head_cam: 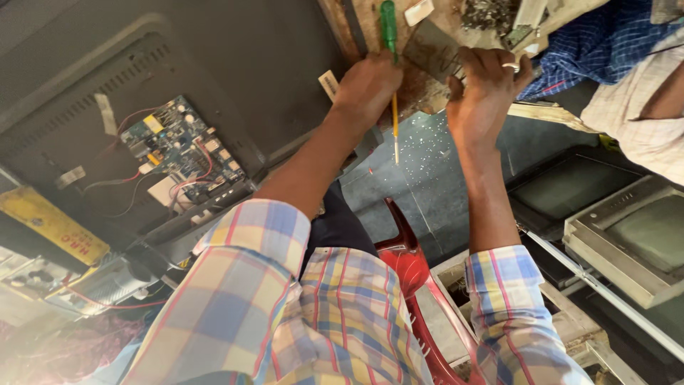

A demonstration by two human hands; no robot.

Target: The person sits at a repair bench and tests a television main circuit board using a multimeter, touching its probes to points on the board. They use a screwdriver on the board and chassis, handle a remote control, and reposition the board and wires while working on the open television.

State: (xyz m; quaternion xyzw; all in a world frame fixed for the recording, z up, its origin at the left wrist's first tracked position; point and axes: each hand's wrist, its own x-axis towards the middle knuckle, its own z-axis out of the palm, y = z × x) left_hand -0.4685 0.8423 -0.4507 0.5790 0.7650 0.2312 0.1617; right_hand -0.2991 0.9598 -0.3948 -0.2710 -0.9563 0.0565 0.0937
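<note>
Screwdriver (390, 64), green-handled, sits in the left hand (367, 89), fingers closed round it, just beside the metal plate (433, 50). Right hand (484, 89) grips that plate, fingers curled. Circuit board (182, 146) lies well left of it.

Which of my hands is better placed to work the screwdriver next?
Probably the left: the left hand already grips the green-handled screwdriver, while the right hand is busy holding the grey metal piece.
</note>
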